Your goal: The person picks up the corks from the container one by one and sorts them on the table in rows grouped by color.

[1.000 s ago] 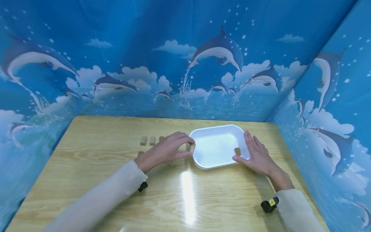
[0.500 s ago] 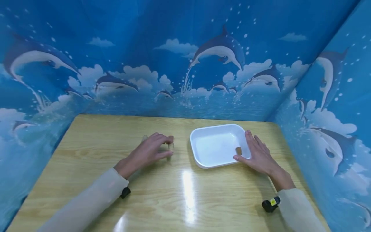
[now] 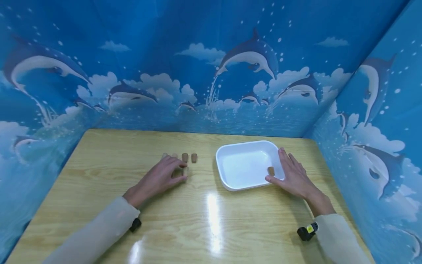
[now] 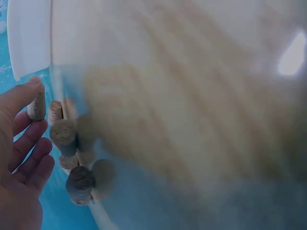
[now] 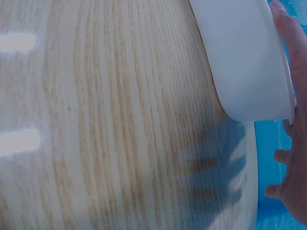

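Between its thumb and index finger my left hand pinches a pale cork, just in front of a row of corks. A brown cork ends that row on the right, with another cork beside it. The left part of the row is partly hidden by the hand. My right hand rests against the right end of a white tray, its fingers extended and its thumb at the front rim. One brown cork lies inside the tray, near that thumb.
The light wooden table reflects a bright streak of light. A blue curtain printed with dolphins hangs behind it and along the sides. Several standing corks are close to the left hand's fingers in the left wrist view.
My left hand has moved left, from the tray's left edge to the row, with the pale cork in its fingers. The right hand and the tray have stayed in place.
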The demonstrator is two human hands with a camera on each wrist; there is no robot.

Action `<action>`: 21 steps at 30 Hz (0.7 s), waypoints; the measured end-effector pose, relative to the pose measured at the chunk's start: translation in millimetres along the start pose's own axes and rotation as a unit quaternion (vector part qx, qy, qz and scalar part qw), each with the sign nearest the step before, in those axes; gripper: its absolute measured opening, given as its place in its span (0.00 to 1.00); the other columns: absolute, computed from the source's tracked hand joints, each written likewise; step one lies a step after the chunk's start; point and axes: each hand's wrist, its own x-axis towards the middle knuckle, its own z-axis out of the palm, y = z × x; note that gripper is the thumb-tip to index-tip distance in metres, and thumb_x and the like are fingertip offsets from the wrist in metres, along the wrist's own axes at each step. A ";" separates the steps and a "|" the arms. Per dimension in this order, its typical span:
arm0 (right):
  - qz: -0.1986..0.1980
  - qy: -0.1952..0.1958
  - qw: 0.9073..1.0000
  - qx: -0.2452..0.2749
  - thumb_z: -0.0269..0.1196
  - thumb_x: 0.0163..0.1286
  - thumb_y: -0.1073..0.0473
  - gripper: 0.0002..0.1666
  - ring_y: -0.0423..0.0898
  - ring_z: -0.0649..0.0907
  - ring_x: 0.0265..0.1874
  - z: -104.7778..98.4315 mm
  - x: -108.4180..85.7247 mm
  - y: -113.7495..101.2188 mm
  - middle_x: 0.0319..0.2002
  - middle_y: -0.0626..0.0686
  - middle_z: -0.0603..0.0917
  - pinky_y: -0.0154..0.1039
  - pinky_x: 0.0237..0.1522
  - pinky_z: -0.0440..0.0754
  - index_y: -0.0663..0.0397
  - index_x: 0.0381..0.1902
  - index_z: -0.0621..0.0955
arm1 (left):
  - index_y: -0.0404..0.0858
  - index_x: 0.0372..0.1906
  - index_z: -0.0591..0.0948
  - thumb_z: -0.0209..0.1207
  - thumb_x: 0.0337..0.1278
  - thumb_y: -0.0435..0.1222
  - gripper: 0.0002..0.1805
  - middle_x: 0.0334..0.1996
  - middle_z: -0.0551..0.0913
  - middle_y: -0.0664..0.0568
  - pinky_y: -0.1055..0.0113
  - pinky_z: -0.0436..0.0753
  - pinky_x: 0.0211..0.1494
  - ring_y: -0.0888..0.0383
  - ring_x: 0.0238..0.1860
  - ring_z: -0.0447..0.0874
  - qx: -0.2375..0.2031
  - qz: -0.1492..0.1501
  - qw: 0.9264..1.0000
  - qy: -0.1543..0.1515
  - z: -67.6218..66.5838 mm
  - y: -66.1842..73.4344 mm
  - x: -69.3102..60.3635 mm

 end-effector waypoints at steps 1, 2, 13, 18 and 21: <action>0.000 0.000 1.000 0.000 0.63 0.73 0.24 0.74 0.75 0.42 0.87 0.0 0.1 -0.1 0.90 0.62 0.34 0.85 0.79 0.40 0.55 0.90 0.34 | 0.39 0.60 0.87 0.76 0.65 0.47 0.25 0.57 0.90 0.46 0.34 0.62 0.86 0.42 0.66 0.85 0.001 0.000 1.000 0.001 1.0 -1.0 -0.7; 0.000 0.000 1.000 0.000 0.63 0.73 0.24 0.74 0.75 0.42 0.87 0.0 0.2 -0.2 0.90 0.62 0.34 0.85 0.79 0.40 0.55 0.90 0.34 | 0.39 0.61 0.86 0.76 0.65 0.47 0.25 0.58 0.90 0.46 0.34 0.61 0.86 0.41 0.68 0.84 0.003 -0.001 1.000 0.001 2.1 -1.9 -1.3; 0.000 0.004 1.000 0.007 0.64 0.73 0.24 0.74 0.75 0.42 0.87 -0.9 -1.2 -2.1 0.90 0.62 0.35 0.84 0.79 0.39 0.55 0.90 0.35 | 0.38 0.61 0.86 0.76 0.65 0.48 0.26 0.58 0.89 0.44 0.38 0.66 0.85 0.43 0.65 0.86 0.021 -0.004 1.000 0.006 6.8 -7.0 -3.0; -0.004 0.003 1.000 0.009 0.64 0.73 0.25 0.74 0.75 0.42 0.87 -0.5 -1.4 -0.4 0.90 0.62 0.34 0.84 0.79 0.39 0.55 0.90 0.34 | 0.38 0.61 0.86 0.76 0.66 0.47 0.26 0.58 0.89 0.45 0.39 0.69 0.84 0.44 0.64 0.86 0.020 -0.009 1.000 -0.004 7.2 -7.3 -3.1; -0.006 0.004 1.000 0.007 0.64 0.74 0.25 0.73 0.75 0.42 0.87 -0.8 -1.4 0.2 0.90 0.62 0.34 0.84 0.79 0.40 0.55 0.90 0.34 | 0.38 0.61 0.86 0.76 0.66 0.47 0.25 0.57 0.89 0.45 0.39 0.73 0.82 0.44 0.63 0.86 0.020 -0.005 1.000 -0.007 7.7 -7.4 -3.1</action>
